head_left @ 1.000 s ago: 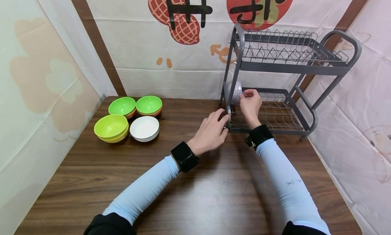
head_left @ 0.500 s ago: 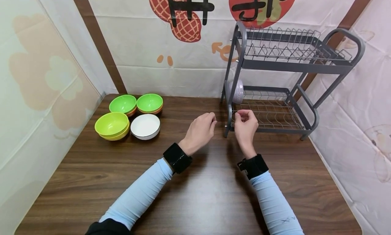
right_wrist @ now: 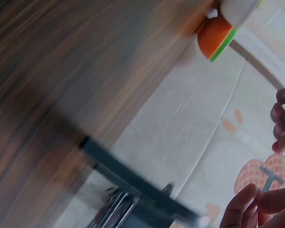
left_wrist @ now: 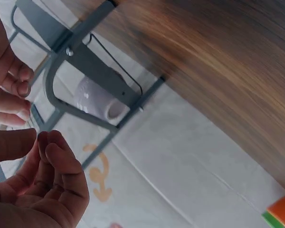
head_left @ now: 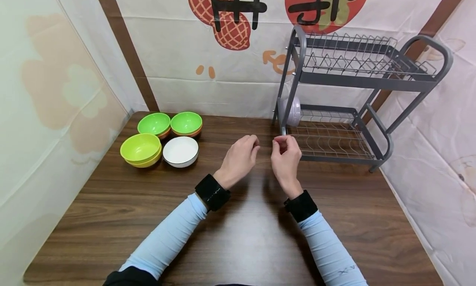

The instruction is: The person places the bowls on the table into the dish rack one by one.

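Both hands hover above the brown table in front of the rack, apart from each other and holding nothing. The left hand (head_left: pixel 238 160) has its fingers loosely bent, thumb near the fingertips. With fingers similarly curled, the right hand (head_left: pixel 286 162) is just left of the rack's front left corner. A dark grey two-tier dish rack (head_left: pixel 366 83) stands at the back right. On its lower tier, at the left end, a pale lilac bowl (head_left: pixel 294 112) is set on edge, partly hidden by the rack's side post; the left wrist view shows the bowl's underside (left_wrist: pixel 92 97).
At the table's back left are stacked green bowls (head_left: pixel 154 124), more green-over-orange bowls (head_left: pixel 186 122), lime-yellow bowls (head_left: pixel 140 148) and a white bowl (head_left: pixel 181 150). A printed cloth (head_left: pixel 238 91) hangs behind the table (head_left: pixel 238 244).
The right hand has let go of the lilac bowl and drawn back left and toward the person. The left hand has moved away from the rack's left post. The bowl stays on the lower tier.
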Action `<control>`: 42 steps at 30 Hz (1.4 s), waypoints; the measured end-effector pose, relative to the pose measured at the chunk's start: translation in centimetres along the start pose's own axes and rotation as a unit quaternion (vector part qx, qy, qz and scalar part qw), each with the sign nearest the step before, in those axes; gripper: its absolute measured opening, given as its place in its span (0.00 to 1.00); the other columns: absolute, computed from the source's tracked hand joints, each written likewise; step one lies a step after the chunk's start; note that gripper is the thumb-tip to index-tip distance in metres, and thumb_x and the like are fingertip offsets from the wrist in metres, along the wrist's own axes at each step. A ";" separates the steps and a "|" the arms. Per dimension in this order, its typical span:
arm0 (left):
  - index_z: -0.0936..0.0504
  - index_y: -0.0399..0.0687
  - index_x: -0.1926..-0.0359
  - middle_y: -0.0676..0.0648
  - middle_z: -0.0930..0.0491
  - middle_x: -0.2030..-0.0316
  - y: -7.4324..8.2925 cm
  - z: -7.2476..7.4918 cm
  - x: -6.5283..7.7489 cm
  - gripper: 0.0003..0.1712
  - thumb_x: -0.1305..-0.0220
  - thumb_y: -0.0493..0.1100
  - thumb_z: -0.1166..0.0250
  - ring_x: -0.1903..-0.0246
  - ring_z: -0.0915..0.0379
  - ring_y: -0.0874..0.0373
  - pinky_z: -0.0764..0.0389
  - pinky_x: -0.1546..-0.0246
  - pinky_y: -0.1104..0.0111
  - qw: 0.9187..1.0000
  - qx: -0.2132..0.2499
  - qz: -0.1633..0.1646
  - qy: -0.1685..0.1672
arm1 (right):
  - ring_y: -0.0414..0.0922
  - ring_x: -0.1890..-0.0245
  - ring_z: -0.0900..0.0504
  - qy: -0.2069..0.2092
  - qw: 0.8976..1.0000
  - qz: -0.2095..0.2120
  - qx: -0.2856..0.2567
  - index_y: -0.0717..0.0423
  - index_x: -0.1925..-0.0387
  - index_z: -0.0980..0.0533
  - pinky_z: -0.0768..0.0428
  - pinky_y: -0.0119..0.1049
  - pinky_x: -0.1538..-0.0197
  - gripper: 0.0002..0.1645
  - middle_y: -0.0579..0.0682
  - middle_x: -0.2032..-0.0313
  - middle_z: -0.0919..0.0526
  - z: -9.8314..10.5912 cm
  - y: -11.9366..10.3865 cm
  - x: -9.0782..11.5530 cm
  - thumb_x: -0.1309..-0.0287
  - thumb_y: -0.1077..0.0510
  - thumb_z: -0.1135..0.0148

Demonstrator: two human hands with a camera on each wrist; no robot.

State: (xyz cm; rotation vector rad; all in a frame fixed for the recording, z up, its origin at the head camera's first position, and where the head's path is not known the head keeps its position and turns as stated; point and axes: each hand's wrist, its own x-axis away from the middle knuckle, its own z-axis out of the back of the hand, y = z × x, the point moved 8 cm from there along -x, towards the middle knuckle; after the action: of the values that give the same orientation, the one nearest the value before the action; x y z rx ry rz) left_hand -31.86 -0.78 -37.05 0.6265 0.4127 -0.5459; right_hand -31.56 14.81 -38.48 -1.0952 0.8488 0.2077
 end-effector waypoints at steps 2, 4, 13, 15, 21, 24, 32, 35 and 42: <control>0.19 0.42 0.57 0.47 0.22 0.64 -0.6 0.7 0.2 0.02 0.23 0.36 0.38 0.66 0.24 0.55 0.22 0.64 0.62 1.000 -0.008 0.011 0.011 | 0.47 0.72 0.22 -0.017 1.000 0.018 0.003 0.63 0.62 0.18 0.27 0.32 0.67 0.03 0.55 0.66 0.20 -0.9 -0.7 0.3 0.35 0.71 0.35; 0.19 0.42 0.56 0.46 0.22 0.63 -1.3 1.5 0.5 0.02 0.24 0.36 0.38 0.65 0.24 0.53 0.21 0.64 0.60 0.999 -0.018 0.020 0.023 | 0.46 0.73 0.23 -0.042 0.999 0.035 0.002 0.64 0.62 0.18 0.27 0.33 0.68 0.03 0.55 0.66 0.21 -2.1 -1.4 0.7 0.34 0.72 0.36; 0.17 0.34 0.55 0.39 0.19 0.60 -5.5 7.0 1.9 0.05 0.29 0.31 0.35 0.59 0.21 0.43 0.20 0.55 0.53 0.994 -0.034 0.046 0.096 | 0.45 0.71 0.23 -0.130 0.987 0.092 -0.006 0.65 0.61 0.18 0.24 0.35 0.68 0.06 0.56 0.63 0.20 -8.3 -4.6 2.8 0.34 0.74 0.39; 0.17 0.32 0.54 0.37 0.18 0.59 -6.8 8.7 2.5 0.06 0.29 0.30 0.35 0.58 0.21 0.41 0.20 0.53 0.52 0.991 -0.038 0.054 0.117 | 0.44 0.70 0.22 -0.149 0.983 0.106 -0.002 0.64 0.61 0.18 0.23 0.34 0.66 0.06 0.56 0.63 0.19 -9.9 -5.4 3.2 0.34 0.73 0.38; 0.16 0.29 0.52 0.33 0.18 0.57 -10.8 12.7 5.0 0.08 0.29 0.31 0.34 0.54 0.22 0.36 0.22 0.50 0.46 0.981 -0.087 0.098 0.145 | 0.44 0.66 0.18 -0.204 0.968 0.148 -0.003 0.63 0.61 0.19 0.20 0.30 0.61 0.05 0.54 0.62 0.19 -13.8 -7.7 4.8 0.33 0.73 0.38; 0.16 0.28 0.51 0.32 0.18 0.56 -12.7 14.3 6.5 0.10 0.31 0.30 0.34 0.53 0.22 0.33 0.23 0.50 0.43 0.974 -0.116 0.122 0.154 | 0.44 0.63 0.17 -0.227 0.961 0.160 0.001 0.63 0.61 0.19 0.20 0.29 0.58 0.06 0.53 0.61 0.19 -15.0 -8.5 5.5 0.32 0.72 0.40; 0.15 0.26 0.55 0.29 0.19 0.58 -16.1 16.8 10.3 0.11 0.39 0.26 0.32 0.55 0.23 0.29 0.26 0.54 0.37 0.954 -0.184 0.160 0.172 | 0.41 0.62 0.17 -0.272 0.945 0.175 0.043 0.59 0.53 0.17 0.20 0.30 0.59 0.08 0.50 0.59 0.19 -16.8 -9.5 6.7 0.30 0.68 0.38; 0.15 0.25 0.55 0.28 0.19 0.59 -17.0 17.2 11.6 0.12 0.41 0.25 0.34 0.57 0.23 0.28 0.26 0.55 0.35 0.950 -0.195 0.170 0.173 | 0.40 0.65 0.18 -0.273 0.943 0.183 0.054 0.58 0.47 0.18 0.21 0.31 0.63 0.13 0.49 0.59 0.19 -17.1 -9.9 7.0 0.31 0.66 0.36; 0.14 0.28 0.56 0.28 0.19 0.62 -18.6 17.2 14.1 0.11 0.41 0.27 0.32 0.60 0.23 0.26 0.29 0.65 0.33 0.949 -0.207 0.190 0.143 | 0.39 0.67 0.20 -0.285 0.937 0.191 0.060 0.57 0.46 0.17 0.23 0.30 0.67 0.13 0.48 0.60 0.19 -17.6 -10.2 7.9 0.30 0.64 0.35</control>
State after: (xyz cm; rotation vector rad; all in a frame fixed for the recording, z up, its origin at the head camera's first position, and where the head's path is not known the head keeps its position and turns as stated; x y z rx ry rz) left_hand -28.45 -29.38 -39.72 0.3627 0.6418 0.0090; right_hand -29.49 -6.84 -40.12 -0.6859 0.5287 0.7511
